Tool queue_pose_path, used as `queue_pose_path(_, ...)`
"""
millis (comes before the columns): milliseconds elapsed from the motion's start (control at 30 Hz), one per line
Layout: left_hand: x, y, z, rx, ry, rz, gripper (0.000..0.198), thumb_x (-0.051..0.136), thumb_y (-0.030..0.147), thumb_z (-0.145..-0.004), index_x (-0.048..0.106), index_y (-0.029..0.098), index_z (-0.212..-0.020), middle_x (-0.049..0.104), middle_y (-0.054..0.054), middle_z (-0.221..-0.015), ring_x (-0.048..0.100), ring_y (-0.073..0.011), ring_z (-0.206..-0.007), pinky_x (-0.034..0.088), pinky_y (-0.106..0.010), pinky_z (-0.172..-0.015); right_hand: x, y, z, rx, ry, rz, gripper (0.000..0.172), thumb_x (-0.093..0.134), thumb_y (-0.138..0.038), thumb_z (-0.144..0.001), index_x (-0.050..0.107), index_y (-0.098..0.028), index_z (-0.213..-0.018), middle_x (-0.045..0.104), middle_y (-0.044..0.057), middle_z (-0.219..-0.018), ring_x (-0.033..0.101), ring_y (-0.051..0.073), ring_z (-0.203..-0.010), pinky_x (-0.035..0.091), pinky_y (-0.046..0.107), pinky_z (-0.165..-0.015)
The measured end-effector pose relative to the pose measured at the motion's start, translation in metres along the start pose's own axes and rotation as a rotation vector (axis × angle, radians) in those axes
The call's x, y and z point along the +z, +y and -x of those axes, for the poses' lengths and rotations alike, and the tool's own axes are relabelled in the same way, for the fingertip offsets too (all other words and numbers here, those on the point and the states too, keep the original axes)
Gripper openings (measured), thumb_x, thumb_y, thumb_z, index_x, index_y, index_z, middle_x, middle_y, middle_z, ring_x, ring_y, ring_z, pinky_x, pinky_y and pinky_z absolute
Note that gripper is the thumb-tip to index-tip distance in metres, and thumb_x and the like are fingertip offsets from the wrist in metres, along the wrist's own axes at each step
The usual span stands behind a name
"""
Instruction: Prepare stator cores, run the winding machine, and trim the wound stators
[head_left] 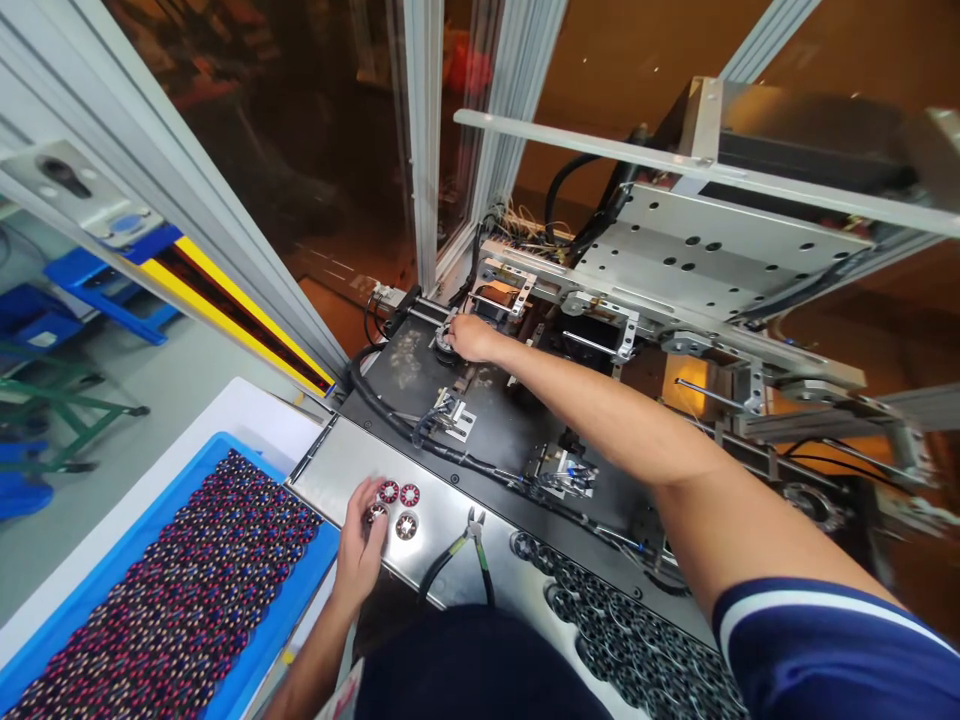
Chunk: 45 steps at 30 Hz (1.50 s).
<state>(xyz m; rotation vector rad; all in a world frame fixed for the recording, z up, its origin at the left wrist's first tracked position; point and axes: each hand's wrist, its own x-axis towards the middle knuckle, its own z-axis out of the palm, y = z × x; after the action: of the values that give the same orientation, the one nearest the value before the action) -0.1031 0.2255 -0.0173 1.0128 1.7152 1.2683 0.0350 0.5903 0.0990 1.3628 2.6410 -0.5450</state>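
Observation:
On the steel ledge (334, 470), my left hand (361, 550) curls its thumb and fingers around a small motor stator (377, 514), a dark ring with copper-coloured windings. The fingertips are partly blurred. Beside it lie a red-rimmed stator (409, 495), another red-rimmed stator (388, 491) and a darker stator (406, 526). My right hand (472, 338) reaches across to the far left of the machine bed. Its fingers are closed at a round grey fixture (445, 343); whatever lies between them is hidden.
Green-handled cutting pliers (472, 535) lie with handles spread on the ledge. Rows of dark ring parts (645, 630) stand to the right. A blue tray (217, 450) full of stators is at left. Sensor brackets (454, 415), cables (390, 405) and frame posts (426, 150) surround the black bed.

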Motion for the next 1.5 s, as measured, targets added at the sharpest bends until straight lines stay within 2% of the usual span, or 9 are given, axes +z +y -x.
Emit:
queue_pose_path(233, 0.004, 0.004, -0.001, 0.004, 0.011, 0.017, 0.062, 0.056, 0.049, -0.089, 0.038, 0.021, -0.142, 0.057, -0.017, -0.139, 0.055, -0.0286, -0.129, 0.036, -0.051, -0.114, 0.000, -0.002, 0.008, -0.033, 0.066, 0.078, 0.029, 0.060, -0.036, -0.095, 0.062, -0.015, -0.114, 0.064, 0.008, -0.115, 0.064, 0.021, -0.101, 0.055, 0.042, -0.088)
queue_pose_path(367, -0.003, 0.014, 0.006, 0.007, 0.068, 0.020, 0.061, 0.056, 0.049, -0.089, 0.038, 0.022, -0.141, 0.054, -0.017, -0.141, 0.052, -0.0293, -0.131, 0.034, -0.051, -0.114, -0.007, 0.004, 0.035, -0.148, 0.177, 0.146, 0.027, 0.050, -0.022, -0.098, 0.061, -0.012, -0.121, 0.057, 0.015, -0.135, 0.053, 0.026, -0.126, 0.044, 0.045, -0.104)
queue_pose_path(467, -0.014, 0.025, 0.017, 0.010, 0.148, -0.006, 0.061, 0.054, 0.049, -0.091, 0.037, 0.022, -0.143, 0.052, -0.017, -0.144, 0.049, -0.0297, -0.134, 0.033, -0.052, -0.115, -0.007, 0.010, 0.056, -0.280, 0.189, 0.203, 0.039, 0.046, -0.010, -0.094, 0.057, -0.011, -0.131, 0.047, 0.018, -0.148, 0.037, 0.028, -0.141, 0.037, 0.045, -0.109)
queue_pose_path(700, -0.026, 0.063, 0.034, 0.120, 0.176, -0.077, 0.061, 0.057, 0.042, -0.090, 0.035, 0.021, -0.143, 0.051, -0.018, -0.143, 0.048, -0.0298, -0.135, 0.036, -0.053, -0.113, -0.023, -0.008, 0.071, -0.393, 0.205, 0.265, 0.037, 0.052, -0.016, -0.092, 0.059, -0.007, -0.127, 0.052, 0.022, -0.142, 0.040, 0.034, -0.138, 0.041, 0.050, -0.104)
queue_pose_path(867, -0.020, 0.079, 0.048, 0.225, 0.156, -0.124, 0.066, 0.063, 0.039, -0.086, 0.035, 0.020, -0.143, 0.053, -0.019, -0.141, 0.051, -0.0294, -0.132, 0.039, -0.052, -0.111, -0.029, -0.011, 0.155, -0.412, 0.427, 0.149, 0.049, 0.042, -0.011, -0.093, 0.043, -0.010, -0.142, 0.037, 0.018, -0.153, 0.023, 0.030, -0.147, 0.031, 0.055, -0.113)
queue_pose_path(1000, -0.004, 0.086, 0.056, 0.233, 0.067, -0.188, 0.060, 0.067, 0.039, -0.083, 0.046, 0.019, -0.136, 0.058, -0.016, -0.136, 0.055, -0.0287, -0.128, 0.043, -0.048, -0.109, 0.022, 0.000, 0.284, -0.452, 0.635, -0.024, 0.047, 0.038, -0.009, -0.092, 0.050, -0.016, -0.136, 0.047, 0.014, -0.147, 0.035, 0.026, -0.142, 0.039, 0.053, -0.112)
queue_pose_path(1167, 0.032, 0.103, 0.055, 0.272, -0.203, -0.328, 0.038, 0.063, 0.040, -0.084, 0.064, 0.020, -0.117, 0.069, -0.011, -0.119, 0.065, -0.0267, -0.111, 0.049, -0.044, -0.102, 0.133, 0.005, 0.403, -0.147, 0.539, -0.090, 0.031, 0.047, -0.014, -0.092, 0.063, -0.017, -0.119, 0.066, 0.016, -0.117, 0.060, 0.028, -0.116, 0.055, 0.048, -0.095)
queue_pose_path(1300, 0.065, 0.109, 0.054, 0.277, -0.376, -0.322, 0.030, 0.064, 0.039, -0.083, 0.070, 0.022, -0.106, 0.072, -0.009, -0.114, 0.067, -0.0254, -0.108, 0.052, -0.041, -0.098, 0.183, -0.005, 0.427, 0.005, 0.489, -0.062, 0.024, 0.050, -0.014, -0.092, 0.066, -0.016, -0.109, 0.064, 0.019, -0.113, 0.060, 0.032, -0.112, 0.055, 0.052, -0.089)
queue_pose_path(1500, 0.079, 0.113, 0.058, 0.251, -0.507, -0.290, 0.029, 0.067, 0.037, -0.081, 0.071, 0.023, -0.107, 0.072, -0.008, -0.117, 0.065, -0.0258, -0.113, 0.049, -0.043, -0.103, 0.187, -0.021, 0.413, 0.017, 0.364, -0.055, 0.019, 0.064, -0.016, -0.086, 0.065, -0.017, -0.105, 0.062, 0.017, -0.116, 0.056, 0.032, -0.111, 0.051, 0.048, -0.088)
